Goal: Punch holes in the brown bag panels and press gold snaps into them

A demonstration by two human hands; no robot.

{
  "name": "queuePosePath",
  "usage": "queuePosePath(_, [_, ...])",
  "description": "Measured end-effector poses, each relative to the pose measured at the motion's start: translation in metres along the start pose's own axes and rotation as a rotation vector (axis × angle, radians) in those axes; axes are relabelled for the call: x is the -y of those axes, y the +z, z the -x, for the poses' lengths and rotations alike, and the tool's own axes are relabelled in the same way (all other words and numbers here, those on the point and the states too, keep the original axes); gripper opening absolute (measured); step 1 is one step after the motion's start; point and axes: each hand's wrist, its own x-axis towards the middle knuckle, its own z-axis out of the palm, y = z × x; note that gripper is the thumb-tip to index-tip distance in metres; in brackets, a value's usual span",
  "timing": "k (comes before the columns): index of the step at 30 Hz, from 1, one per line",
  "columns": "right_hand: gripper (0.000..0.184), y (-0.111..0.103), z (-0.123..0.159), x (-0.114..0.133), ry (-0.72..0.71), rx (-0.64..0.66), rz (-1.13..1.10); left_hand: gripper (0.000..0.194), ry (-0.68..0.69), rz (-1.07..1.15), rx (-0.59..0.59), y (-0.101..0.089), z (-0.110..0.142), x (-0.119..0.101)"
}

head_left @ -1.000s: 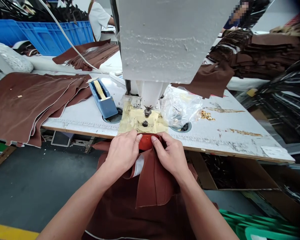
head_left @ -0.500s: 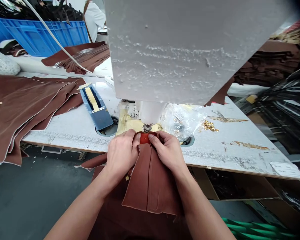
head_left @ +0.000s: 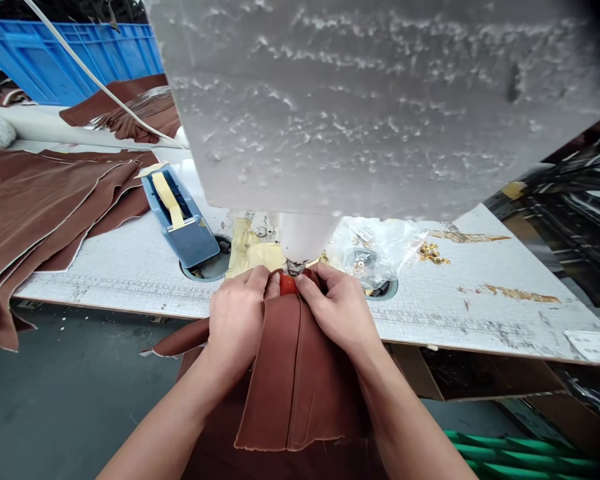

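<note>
A brown leather piece (head_left: 280,367) with a seam down its middle hangs over the table's front edge, its top end under the machine head. My left hand (head_left: 240,320) pinches its upper left edge, and my right hand (head_left: 337,307) grips the upper right edge. Between my fingertips a small orange-red patch (head_left: 288,285) shows. Just above it is the dark metal tip (head_left: 296,267) of the grey machine (head_left: 330,127). Whether the tip touches the leather I cannot tell.
Left of the machine stands a blue tape dispenser (head_left: 185,223), with brown leather sheets (head_left: 45,207) beyond it. A clear plastic bag (head_left: 385,250) and small gold fittings (head_left: 433,253) lie on the right. At the back is a blue crate (head_left: 75,60).
The view has come closer to the machine, which fills more of the picture. My hands and the leather's top end are now nearer the metal tip, still gripped on both sides.
</note>
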Motion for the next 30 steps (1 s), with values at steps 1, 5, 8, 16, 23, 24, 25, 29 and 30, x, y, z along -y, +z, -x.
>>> queuePosePath(1, [0.025,0.000,0.000,-0.001,-0.003,-0.008,-0.001,0.031,0.004,0.003,-0.008,0.001,0.000,0.000])
queuePosePath(5, [0.026,0.002,0.001,-0.004,-0.014,-0.006,-0.031,0.031,0.020,0.012,-0.035,0.002,0.002,0.001])
queuePosePath(8, [0.027,0.004,0.002,-0.006,-0.019,-0.003,-0.046,0.030,0.019,0.020,-0.038,0.005,0.002,0.002])
queuePosePath(16, [0.027,0.005,0.004,-0.006,-0.060,-0.085,-0.010,0.027,0.064,0.160,-0.173,-0.015,0.013,-0.004])
queuePosePath(23, [0.015,0.031,0.089,0.023,-0.617,-0.063,0.117,0.034,-0.188,0.736,0.181,-0.054,0.109,0.012])
queuePosePath(24, [0.015,0.035,0.096,0.029,-0.647,0.086,0.107,0.038,-0.292,0.860,0.223,-0.049,0.120,0.020])
queuePosePath(25, [0.015,0.039,0.098,0.036,-0.652,0.227,0.094,0.041,-0.397,0.985,0.237,-0.042,0.130,0.030])
queuePosePath(29, [0.023,0.048,0.047,0.081,-0.559,0.275,0.072,0.049,-0.700,1.312,0.248,-0.019,0.151,0.060])
queuePosePath(30, [0.025,0.051,0.024,0.094,-0.524,0.179,0.093,0.055,-0.729,1.336,0.266,-0.016,0.154,0.063])
